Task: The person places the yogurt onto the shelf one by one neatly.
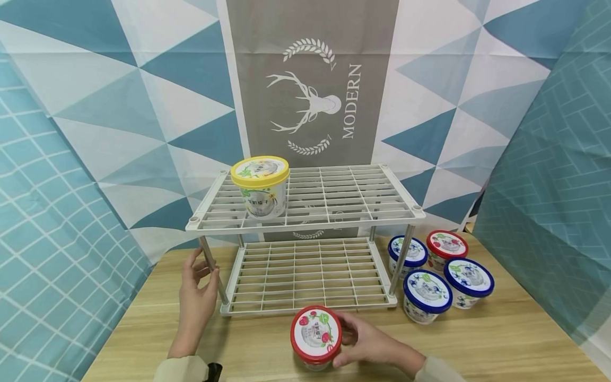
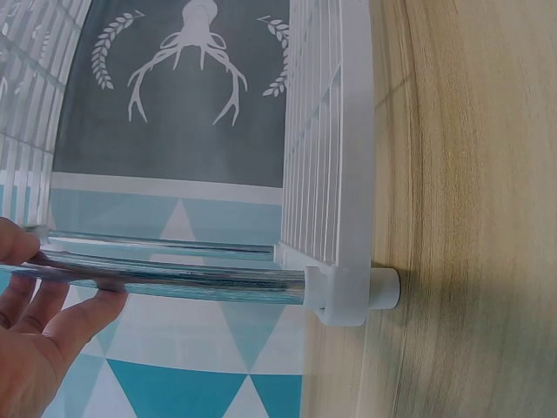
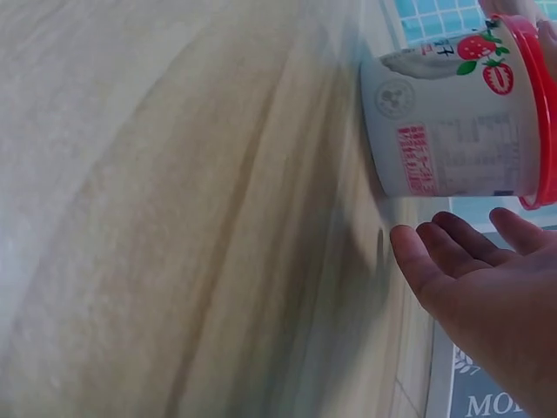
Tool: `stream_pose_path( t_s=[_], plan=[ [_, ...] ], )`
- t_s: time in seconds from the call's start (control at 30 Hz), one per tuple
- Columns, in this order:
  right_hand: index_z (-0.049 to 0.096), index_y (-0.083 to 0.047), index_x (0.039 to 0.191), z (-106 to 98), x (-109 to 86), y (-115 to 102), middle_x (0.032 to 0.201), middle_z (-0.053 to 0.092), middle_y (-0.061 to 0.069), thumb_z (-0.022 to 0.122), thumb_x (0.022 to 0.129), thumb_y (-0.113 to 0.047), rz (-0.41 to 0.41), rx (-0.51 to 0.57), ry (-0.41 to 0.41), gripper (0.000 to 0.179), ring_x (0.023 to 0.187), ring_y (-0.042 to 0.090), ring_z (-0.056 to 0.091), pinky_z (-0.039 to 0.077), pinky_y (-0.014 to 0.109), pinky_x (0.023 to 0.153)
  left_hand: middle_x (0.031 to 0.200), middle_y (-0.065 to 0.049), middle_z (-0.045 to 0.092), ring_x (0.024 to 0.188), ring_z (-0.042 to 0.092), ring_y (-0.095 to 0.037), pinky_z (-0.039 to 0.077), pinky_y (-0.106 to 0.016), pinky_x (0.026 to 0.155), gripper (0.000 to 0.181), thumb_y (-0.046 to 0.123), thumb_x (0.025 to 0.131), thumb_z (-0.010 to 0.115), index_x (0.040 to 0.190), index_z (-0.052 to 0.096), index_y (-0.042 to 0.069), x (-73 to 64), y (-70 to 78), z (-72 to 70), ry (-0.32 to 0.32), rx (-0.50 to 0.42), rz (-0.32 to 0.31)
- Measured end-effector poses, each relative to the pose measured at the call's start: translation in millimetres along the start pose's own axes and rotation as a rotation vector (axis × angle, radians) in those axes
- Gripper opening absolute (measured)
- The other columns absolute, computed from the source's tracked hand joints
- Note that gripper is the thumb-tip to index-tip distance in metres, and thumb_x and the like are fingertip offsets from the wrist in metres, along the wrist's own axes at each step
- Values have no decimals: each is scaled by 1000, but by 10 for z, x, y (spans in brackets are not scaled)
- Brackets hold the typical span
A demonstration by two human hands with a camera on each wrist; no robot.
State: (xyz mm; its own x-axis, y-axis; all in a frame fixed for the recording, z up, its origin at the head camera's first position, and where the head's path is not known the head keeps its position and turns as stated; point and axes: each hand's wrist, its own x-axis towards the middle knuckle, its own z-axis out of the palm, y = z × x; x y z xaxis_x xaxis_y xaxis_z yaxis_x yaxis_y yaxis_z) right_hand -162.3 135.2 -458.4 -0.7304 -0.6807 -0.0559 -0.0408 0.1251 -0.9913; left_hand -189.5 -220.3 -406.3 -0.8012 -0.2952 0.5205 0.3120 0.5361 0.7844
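One red-lidded tub [image 1: 316, 335] is upright between the side edges of the table [image 1: 138, 329], where a nudge from the right hand [image 1: 366, 342], fingers spread beside it, could tip it, and the left hand [image 1: 198, 297] pinches a rack leg [image 2: 218, 285].

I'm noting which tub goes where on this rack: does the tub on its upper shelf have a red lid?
No, the tub on the upper shelf has a yellow lid.
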Motion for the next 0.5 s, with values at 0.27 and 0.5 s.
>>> stream_pose_path(
  t_s=[0.27,0.5],
  plan=[
    [16,4,146,83,37,6,144,35,22,80,74,-16,38,19,7,99,126,28,45,45,25,99,111,-15,55,93,46,12,42,1,71,65,-4,90,54,145,26,19,-1,-20,-8,-1,9,0],
    [18,-1,147,132,87,43,145,36,16,83,70,-21,77,-112,53,103,133,36,34,29,53,110,112,-15,54,94,46,12,44,1,68,67,-4,90,54,146,26,21,4,-25,-5,-12,-12,-21]
  ],
)
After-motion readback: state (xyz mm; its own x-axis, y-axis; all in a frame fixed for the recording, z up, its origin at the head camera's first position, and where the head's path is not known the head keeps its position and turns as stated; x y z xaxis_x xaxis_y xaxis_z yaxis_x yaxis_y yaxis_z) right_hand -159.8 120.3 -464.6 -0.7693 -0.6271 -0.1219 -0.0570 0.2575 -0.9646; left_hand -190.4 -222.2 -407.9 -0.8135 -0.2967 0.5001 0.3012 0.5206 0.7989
